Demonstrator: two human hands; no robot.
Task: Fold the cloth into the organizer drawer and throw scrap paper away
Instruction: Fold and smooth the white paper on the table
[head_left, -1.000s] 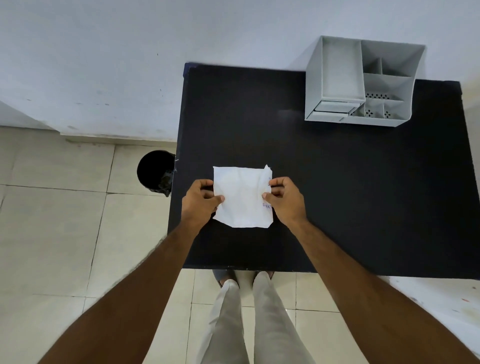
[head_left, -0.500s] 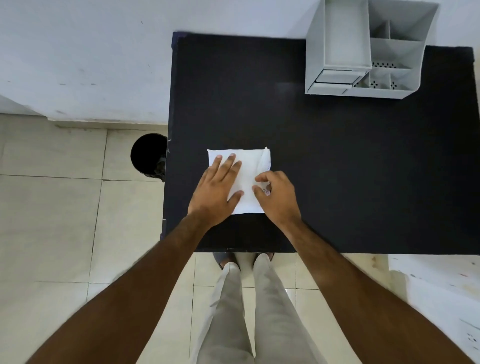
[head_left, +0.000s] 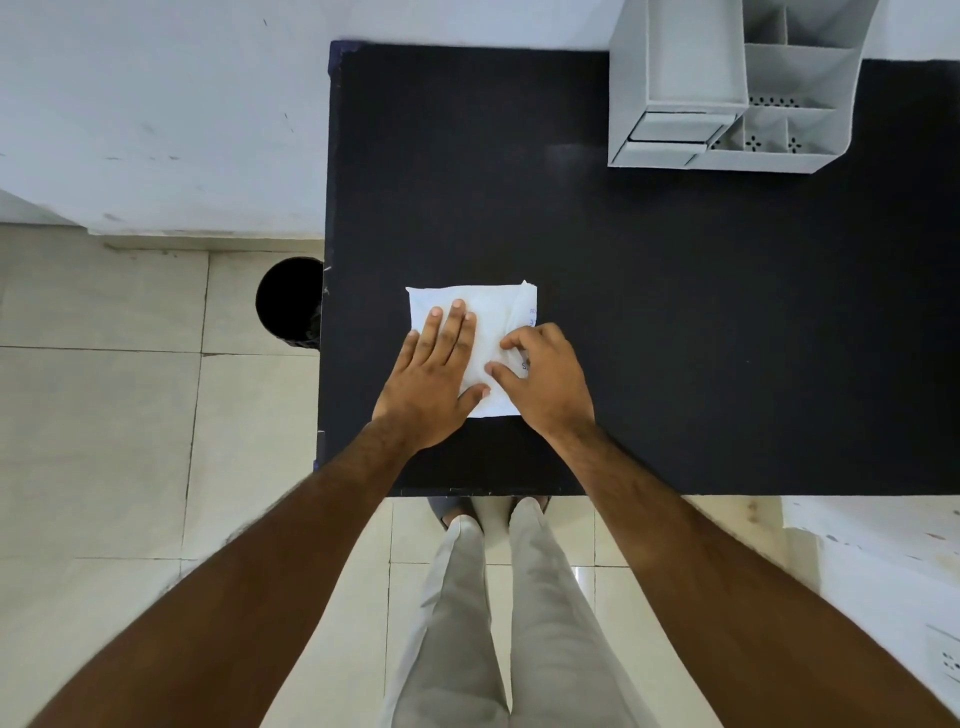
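Note:
A folded white cloth (head_left: 491, 306) lies on the black table (head_left: 675, 312), near its front left part. My left hand (head_left: 434, 379) presses flat on the cloth's left half, fingers spread. The fingertips of my right hand (head_left: 545, 379) pinch the cloth's right edge, where small blue print shows. At the table's far right stands a grey organizer (head_left: 727, 93) with a small drawer (head_left: 675, 132) at its lower left front, slightly pulled out. No scrap paper is in view.
A black round bin (head_left: 288, 301) stands on the tiled floor just left of the table's left edge. A white wall runs behind the table. My legs are below the table's front edge. A white surface (head_left: 883, 571) sits at the lower right.
My left hand went from gripping the cloth's left edge to lying flat on top of it. The right hand shifted onto the cloth's right edge. The camera moved closer and lower.

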